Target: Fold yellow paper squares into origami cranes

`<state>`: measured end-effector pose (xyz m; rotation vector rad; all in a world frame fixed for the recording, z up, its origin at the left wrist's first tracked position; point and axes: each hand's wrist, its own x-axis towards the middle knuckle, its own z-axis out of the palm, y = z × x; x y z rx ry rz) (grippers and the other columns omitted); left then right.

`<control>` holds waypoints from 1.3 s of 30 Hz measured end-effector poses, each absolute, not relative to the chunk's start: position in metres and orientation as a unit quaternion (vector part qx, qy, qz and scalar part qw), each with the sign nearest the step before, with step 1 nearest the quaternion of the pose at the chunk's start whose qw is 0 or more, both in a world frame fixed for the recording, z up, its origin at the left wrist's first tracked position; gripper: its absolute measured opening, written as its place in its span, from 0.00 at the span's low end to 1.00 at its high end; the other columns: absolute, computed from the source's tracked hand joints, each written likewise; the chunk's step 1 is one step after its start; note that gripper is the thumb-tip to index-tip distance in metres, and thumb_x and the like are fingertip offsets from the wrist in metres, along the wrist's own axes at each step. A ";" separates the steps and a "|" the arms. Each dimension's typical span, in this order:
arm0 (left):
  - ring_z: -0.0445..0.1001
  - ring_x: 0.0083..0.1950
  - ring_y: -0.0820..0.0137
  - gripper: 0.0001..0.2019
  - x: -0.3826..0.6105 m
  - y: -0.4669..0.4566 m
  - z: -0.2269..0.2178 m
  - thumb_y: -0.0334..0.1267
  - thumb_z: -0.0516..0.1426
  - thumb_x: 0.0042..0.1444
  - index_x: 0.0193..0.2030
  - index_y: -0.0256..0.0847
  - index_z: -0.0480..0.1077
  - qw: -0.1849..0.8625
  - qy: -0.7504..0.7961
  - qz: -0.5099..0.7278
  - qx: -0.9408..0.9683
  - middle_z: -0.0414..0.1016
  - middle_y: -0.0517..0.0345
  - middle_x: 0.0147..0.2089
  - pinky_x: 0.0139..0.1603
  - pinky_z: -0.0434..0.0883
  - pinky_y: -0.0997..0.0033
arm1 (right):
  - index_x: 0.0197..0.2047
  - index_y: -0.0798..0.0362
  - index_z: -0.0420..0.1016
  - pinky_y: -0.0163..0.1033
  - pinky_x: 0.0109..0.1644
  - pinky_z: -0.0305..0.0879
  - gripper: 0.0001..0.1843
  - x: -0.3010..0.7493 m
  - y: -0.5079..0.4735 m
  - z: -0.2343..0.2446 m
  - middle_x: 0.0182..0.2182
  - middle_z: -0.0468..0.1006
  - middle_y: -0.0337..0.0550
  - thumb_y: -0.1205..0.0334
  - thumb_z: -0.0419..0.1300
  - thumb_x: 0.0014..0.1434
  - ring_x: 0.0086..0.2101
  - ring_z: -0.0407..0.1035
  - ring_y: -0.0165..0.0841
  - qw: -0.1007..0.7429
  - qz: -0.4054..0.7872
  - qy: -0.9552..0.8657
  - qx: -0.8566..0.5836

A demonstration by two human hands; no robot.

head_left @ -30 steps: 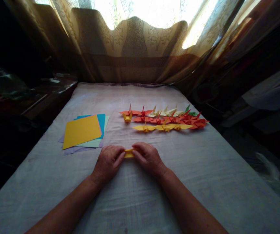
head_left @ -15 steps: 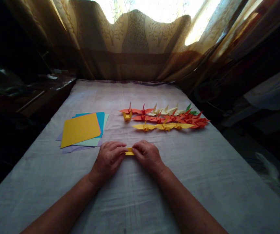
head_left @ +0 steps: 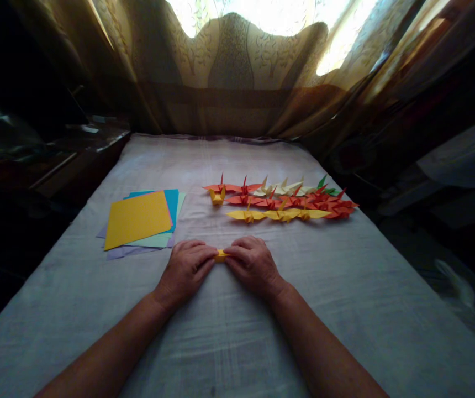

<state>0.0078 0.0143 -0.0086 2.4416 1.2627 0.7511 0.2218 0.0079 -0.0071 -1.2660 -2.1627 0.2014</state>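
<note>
Left hand [head_left: 188, 266]: pinches paper [head_left: 221, 256] at left end
Right hand [head_left: 254, 263]: pinches right end
Long axis: crosswise, neither hand nearer

Left hand [head_left: 185, 267] and right hand [head_left: 254, 265] pinch yellow folded paper [head_left: 220, 257]; sheet stack [head_left: 138, 220] lies left, paper cranes [head_left: 285, 215] in rows, far and right.

Set in a room of a home, going by the tree-patterned curtain [head_left: 231, 61] glowing with daylight at the far side, the pale cloth [head_left: 221, 342] spread from near to far, and, in the gloom at right, fabric [head_left: 465, 148], perhaps clothes.
</note>
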 end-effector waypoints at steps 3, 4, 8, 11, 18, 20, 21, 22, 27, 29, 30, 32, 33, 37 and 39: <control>0.76 0.51 0.60 0.11 0.009 0.015 -0.010 0.36 0.57 0.62 0.47 0.48 0.78 0.146 0.446 0.267 0.842 0.83 0.56 0.43 0.56 0.66 0.52 | 0.37 0.48 0.80 0.39 0.43 0.57 0.05 0.221 0.009 -0.009 0.35 0.80 0.42 0.63 0.61 0.62 0.37 0.70 0.34 0.273 0.054 -0.830 -0.484; 0.76 0.51 0.60 0.11 0.009 0.015 -0.010 0.35 0.57 0.61 0.47 0.48 0.78 0.147 0.448 0.269 0.840 0.83 0.56 0.43 0.56 0.66 0.52 | 0.37 0.48 0.80 0.39 0.42 0.57 0.05 0.220 0.010 -0.009 0.35 0.80 0.42 0.63 0.61 0.63 0.36 0.70 0.34 0.266 0.045 -0.832 -0.485; 0.76 0.50 0.61 0.11 0.010 0.015 -0.011 0.33 0.57 0.61 0.47 0.48 0.78 0.144 0.454 0.269 0.837 0.83 0.56 0.44 0.54 0.67 0.54 | 0.37 0.49 0.79 0.39 0.42 0.56 0.07 0.216 0.009 -0.008 0.33 0.79 0.42 0.63 0.59 0.65 0.34 0.69 0.33 0.250 0.018 -0.838 -0.485; 0.76 0.50 0.60 0.11 0.010 0.014 -0.010 0.32 0.58 0.60 0.47 0.49 0.78 0.128 0.456 0.262 0.841 0.83 0.57 0.44 0.54 0.66 0.53 | 0.38 0.49 0.79 0.39 0.42 0.55 0.07 0.215 0.007 -0.006 0.34 0.80 0.42 0.63 0.59 0.65 0.35 0.70 0.34 0.251 0.007 -0.840 -0.481; 0.76 0.50 0.60 0.11 0.013 0.012 -0.007 0.30 0.60 0.59 0.45 0.48 0.78 0.128 0.466 0.264 0.835 0.83 0.58 0.43 0.54 0.65 0.53 | 0.40 0.48 0.79 0.40 0.45 0.54 0.07 0.212 0.005 -0.003 0.36 0.80 0.42 0.58 0.59 0.65 0.37 0.70 0.34 0.242 0.004 -0.842 -0.482; 0.76 0.49 0.60 0.11 0.013 0.012 -0.006 0.30 0.60 0.59 0.45 0.47 0.78 0.128 0.464 0.267 0.835 0.83 0.58 0.43 0.54 0.66 0.54 | 0.38 0.48 0.78 0.40 0.44 0.53 0.08 0.209 0.006 -0.003 0.34 0.80 0.41 0.59 0.58 0.66 0.36 0.69 0.34 0.232 -0.006 -0.842 -0.487; 0.76 0.49 0.60 0.10 0.013 0.012 -0.006 0.31 0.60 0.59 0.45 0.47 0.78 0.128 0.462 0.267 0.836 0.83 0.58 0.43 0.54 0.65 0.54 | 0.37 0.49 0.78 0.40 0.44 0.53 0.09 0.207 0.006 -0.004 0.34 0.80 0.41 0.60 0.58 0.66 0.36 0.69 0.34 0.226 -0.013 -0.841 -0.491; 0.76 0.49 0.60 0.10 0.013 0.013 -0.005 0.31 0.60 0.59 0.45 0.47 0.78 0.129 0.460 0.267 0.837 0.83 0.58 0.43 0.54 0.66 0.54 | 0.36 0.49 0.78 0.40 0.43 0.53 0.09 0.206 0.006 -0.005 0.33 0.79 0.41 0.60 0.58 0.66 0.35 0.68 0.34 0.220 -0.020 -0.840 -0.496; 0.76 0.49 0.60 0.09 0.012 0.013 -0.005 0.34 0.59 0.61 0.46 0.47 0.78 0.121 0.455 0.260 0.843 0.83 0.58 0.44 0.53 0.65 0.54 | 0.34 0.50 0.76 0.39 0.41 0.52 0.08 0.203 0.007 -0.009 0.32 0.78 0.41 0.61 0.59 0.66 0.33 0.67 0.33 0.206 -0.056 -0.840 -0.499; 0.76 0.50 0.60 0.09 0.012 0.013 -0.006 0.34 0.59 0.61 0.46 0.48 0.78 0.109 0.451 0.257 0.848 0.83 0.58 0.45 0.53 0.65 0.54 | 0.35 0.50 0.76 0.38 0.41 0.53 0.07 0.205 0.007 -0.011 0.32 0.79 0.40 0.63 0.59 0.65 0.33 0.67 0.32 0.214 -0.061 -0.847 -0.484; 0.76 0.50 0.60 0.10 0.012 0.013 -0.006 0.34 0.58 0.62 0.47 0.49 0.78 0.101 0.448 0.253 0.851 0.83 0.58 0.46 0.54 0.65 0.53 | 0.35 0.50 0.76 0.38 0.41 0.54 0.06 0.207 0.007 -0.012 0.33 0.79 0.40 0.63 0.60 0.65 0.33 0.67 0.32 0.219 -0.061 -0.850 -0.474; 0.76 0.51 0.60 0.11 0.010 0.012 -0.006 0.34 0.57 0.63 0.49 0.50 0.78 0.084 0.440 0.237 0.862 0.83 0.58 0.49 0.57 0.63 0.51 | 0.37 0.49 0.77 0.38 0.42 0.55 0.06 0.211 0.005 -0.013 0.34 0.80 0.40 0.63 0.59 0.65 0.34 0.68 0.32 0.230 -0.057 -0.858 -0.456; 0.76 0.52 0.59 0.12 0.008 0.011 -0.006 0.35 0.56 0.64 0.50 0.50 0.77 0.074 0.435 0.224 0.869 0.82 0.58 0.50 0.59 0.61 0.49 | 0.39 0.49 0.77 0.38 0.43 0.57 0.06 0.213 0.003 -0.013 0.36 0.80 0.40 0.63 0.59 0.66 0.35 0.69 0.32 0.235 -0.054 -0.861 -0.447; 0.71 0.61 0.54 0.16 -0.002 0.008 -0.005 0.40 0.52 0.67 0.59 0.49 0.72 0.042 0.390 0.153 0.907 0.77 0.58 0.58 0.66 0.52 0.43 | 0.43 0.48 0.78 0.39 0.47 0.61 0.07 0.219 -0.003 -0.013 0.40 0.81 0.42 0.63 0.58 0.66 0.40 0.72 0.33 0.244 -0.041 -0.872 -0.423; 0.67 0.65 0.53 0.19 -0.006 0.006 -0.005 0.44 0.51 0.67 0.63 0.48 0.68 0.033 0.377 0.127 0.917 0.73 0.57 0.62 0.68 0.48 0.43 | 0.45 0.48 0.78 0.39 0.49 0.63 0.09 0.221 -0.005 -0.012 0.42 0.81 0.43 0.63 0.56 0.67 0.42 0.72 0.34 0.239 -0.031 -0.875 -0.421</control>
